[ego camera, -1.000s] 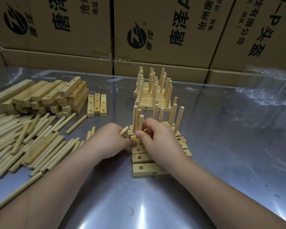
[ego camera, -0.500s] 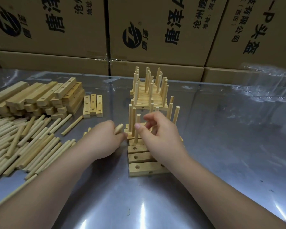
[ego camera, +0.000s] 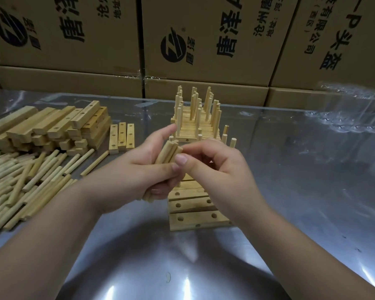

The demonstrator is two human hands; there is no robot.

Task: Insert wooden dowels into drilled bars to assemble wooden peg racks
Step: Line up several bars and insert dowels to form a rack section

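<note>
- A row of drilled bars (ego camera: 195, 219) is laid flat on the metal table (ego camera: 290, 202), the nearest with open holes.
- Above the row, a bundle of dowels (ego camera: 168, 151) is gripped, tilted, in the left hand (ego camera: 139, 172), whose fingers are curled round it.
- The bundle's upper end is pinched by the thumb and curled fingers of the right hand (ego camera: 217, 169).
- Loose dowels (ego camera: 20, 180) are spread at the left, with a stack of bars (ego camera: 52, 126) behind.
- Finished racks (ego camera: 197, 118) are piled farther back, before cardboard boxes (ego camera: 204, 40).
</note>
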